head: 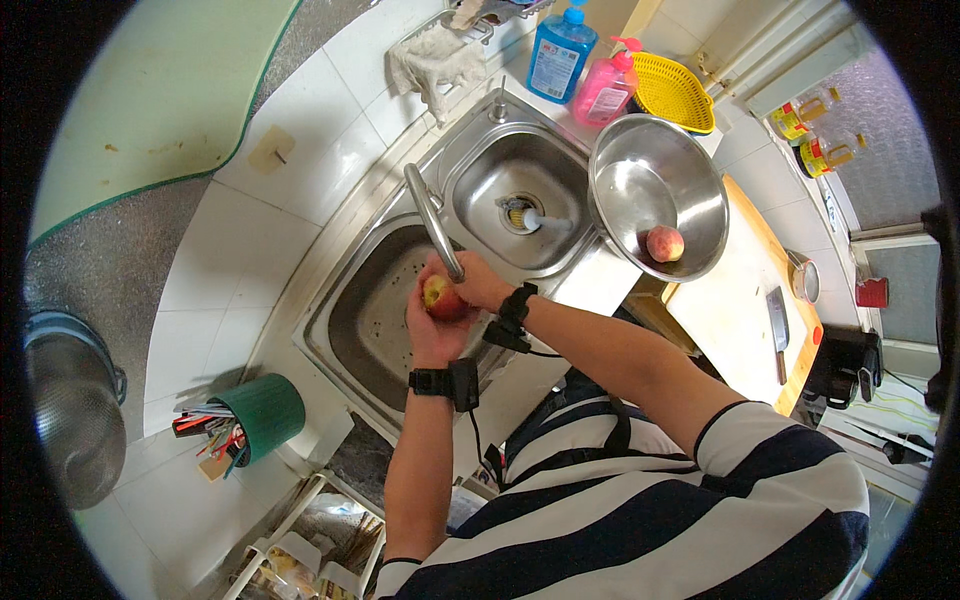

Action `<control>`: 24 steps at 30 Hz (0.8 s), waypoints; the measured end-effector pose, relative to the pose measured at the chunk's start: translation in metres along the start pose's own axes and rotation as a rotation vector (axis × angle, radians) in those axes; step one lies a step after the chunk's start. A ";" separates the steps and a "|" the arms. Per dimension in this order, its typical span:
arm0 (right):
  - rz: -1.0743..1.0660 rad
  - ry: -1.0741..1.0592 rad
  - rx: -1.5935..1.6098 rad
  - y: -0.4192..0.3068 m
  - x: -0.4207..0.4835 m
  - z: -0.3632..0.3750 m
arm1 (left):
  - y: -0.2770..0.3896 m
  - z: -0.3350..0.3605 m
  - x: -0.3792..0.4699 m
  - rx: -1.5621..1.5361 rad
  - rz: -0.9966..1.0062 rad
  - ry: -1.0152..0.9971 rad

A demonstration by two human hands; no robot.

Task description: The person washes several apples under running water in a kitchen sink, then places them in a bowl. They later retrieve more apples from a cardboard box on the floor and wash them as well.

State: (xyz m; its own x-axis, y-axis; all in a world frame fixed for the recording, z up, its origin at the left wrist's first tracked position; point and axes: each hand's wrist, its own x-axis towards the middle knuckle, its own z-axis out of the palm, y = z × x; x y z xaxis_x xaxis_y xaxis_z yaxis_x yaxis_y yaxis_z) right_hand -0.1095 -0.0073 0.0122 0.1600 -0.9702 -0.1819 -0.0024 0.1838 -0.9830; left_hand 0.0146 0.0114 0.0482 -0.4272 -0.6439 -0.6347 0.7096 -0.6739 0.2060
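Observation:
Over the larger basin of a stainless steel double sink (367,300), my left hand (436,334) cups a red and yellow peach (445,298) from the left and below. My right hand (480,279) touches the fruit's upper right side, its fingers partly hidden behind the metal faucet (433,221). The peach is just under the spout; whether water runs is hard to tell. Right of the smaller basin, a steel bowl (637,169) holds another peach (665,244). A brush with a white handle (551,223) lies at the small basin's drain.
Blue (559,60) and pink (604,86) pump bottles and a yellow plastic basket (673,90) stand behind the bowl. A kitchen knife (778,322) lies on a cutting board (720,307) at right. At left is a green container (274,416) of utensils.

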 end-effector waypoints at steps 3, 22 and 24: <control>-0.121 0.014 -0.176 -0.004 -0.015 0.003 | -0.008 -0.021 0.017 -0.003 0.039 0.026; -0.170 0.193 -0.513 -0.049 -0.053 -0.032 | -0.018 -0.007 0.070 0.122 0.271 -0.252; -0.177 0.110 -0.476 -0.050 -0.053 -0.032 | -0.008 -0.018 0.068 0.046 0.142 -0.183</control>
State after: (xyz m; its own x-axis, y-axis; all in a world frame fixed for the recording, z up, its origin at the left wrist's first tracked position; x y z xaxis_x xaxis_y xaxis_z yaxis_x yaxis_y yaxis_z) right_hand -0.1499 0.0299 0.0702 0.0943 -0.9955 0.0117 -0.4379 -0.0520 -0.8975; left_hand -0.0103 -0.0200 -0.0096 -0.4222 -0.7856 -0.4524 0.7453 -0.5849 0.3201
